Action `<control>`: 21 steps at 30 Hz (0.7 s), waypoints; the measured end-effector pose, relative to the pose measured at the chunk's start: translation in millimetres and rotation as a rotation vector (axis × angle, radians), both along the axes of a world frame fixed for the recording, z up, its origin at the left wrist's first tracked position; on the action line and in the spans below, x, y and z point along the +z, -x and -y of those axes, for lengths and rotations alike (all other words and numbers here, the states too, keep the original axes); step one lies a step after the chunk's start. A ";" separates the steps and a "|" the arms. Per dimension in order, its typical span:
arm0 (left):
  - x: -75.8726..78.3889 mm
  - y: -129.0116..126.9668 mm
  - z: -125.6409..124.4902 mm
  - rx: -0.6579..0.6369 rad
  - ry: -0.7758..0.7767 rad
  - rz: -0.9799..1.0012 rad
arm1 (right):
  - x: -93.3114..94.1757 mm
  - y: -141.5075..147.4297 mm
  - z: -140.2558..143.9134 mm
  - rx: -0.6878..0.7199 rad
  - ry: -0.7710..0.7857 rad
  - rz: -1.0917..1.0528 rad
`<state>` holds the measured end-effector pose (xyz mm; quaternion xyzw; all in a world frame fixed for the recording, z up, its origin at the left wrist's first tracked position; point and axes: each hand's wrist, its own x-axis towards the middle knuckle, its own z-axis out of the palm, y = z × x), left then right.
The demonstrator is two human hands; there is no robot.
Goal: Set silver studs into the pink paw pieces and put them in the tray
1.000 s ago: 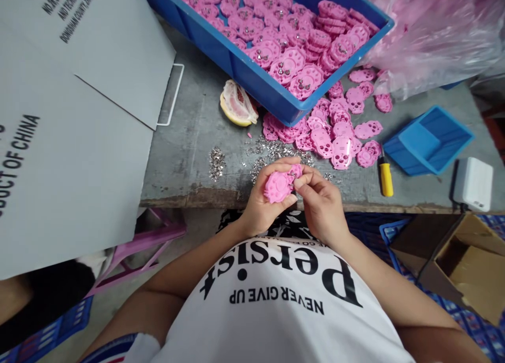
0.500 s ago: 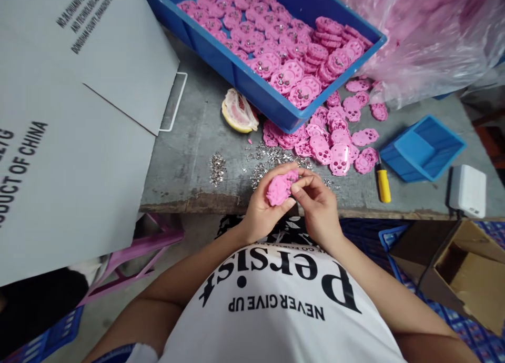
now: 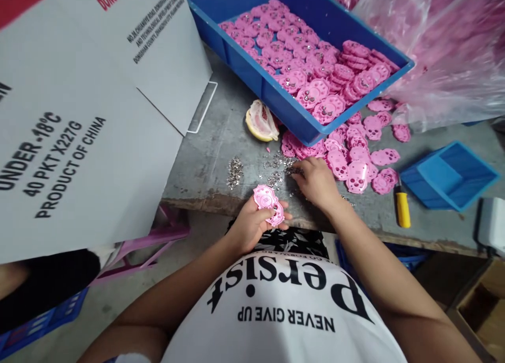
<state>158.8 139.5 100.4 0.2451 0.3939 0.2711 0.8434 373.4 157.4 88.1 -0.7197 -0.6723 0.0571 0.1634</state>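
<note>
A pink plastic piece (image 3: 265, 199), shaped like an animal face with holes, is gripped in my left hand (image 3: 250, 227) just off the table's front edge. My left thumb presses on its face beside a small shiny metal part. My right hand (image 3: 319, 184) reaches down to the loose small metal parts (image 3: 275, 180) on the tabletop. Its fingertips are drawn together at the pile, and whatever is between them is too small to make out. More pink plastic pieces (image 3: 358, 176) lie in a heap right of that hand.
A blue bin (image 3: 252, 81) holds many pink pieces, some fitted with metal parts. Nearby are a cut pomelo (image 3: 261, 122), another metal-part pile (image 3: 235, 172), a yellow-handled screwdriver (image 3: 403, 209), a small blue tray (image 3: 450, 174) and a plastic bag (image 3: 453, 63). A large carton (image 3: 90, 158) stands left.
My right hand has left the pink piece and moved forward to the metal parts. My left hand keeps the piece, now turned with its face up. The view has shifted left.
</note>
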 end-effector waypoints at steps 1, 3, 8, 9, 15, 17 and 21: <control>-0.7 0.5 0.2 0.001 -0.006 -0.014 | 1.1 3.6 -7.1 0.022 0.048 0.093; -2.2 1.7 -0.7 0.008 -0.013 -0.032 | 1.5 8.7 -14.9 0.049 0.108 0.215; -9.4 9.7 -6.9 0.016 -0.023 -0.063 | -4.0 1.8 -0.1 0.098 0.082 0.187; -11.1 11.3 -7.8 0.015 -0.029 -0.073 | -5.1 -1.5 4.9 0.096 0.066 0.159; -13.5 15.8 -11.3 0.053 -0.033 -0.065 | -5.9 -14.6 17.0 0.035 -0.006 0.115; -12.7 16.4 -12.0 0.070 -0.034 -0.045 | -4.6 -14.4 15.3 0.037 -0.007 0.099; -13.2 15.9 -10.8 0.068 -0.056 -0.032 | -3.8 -8.0 12.4 -0.019 -0.012 0.036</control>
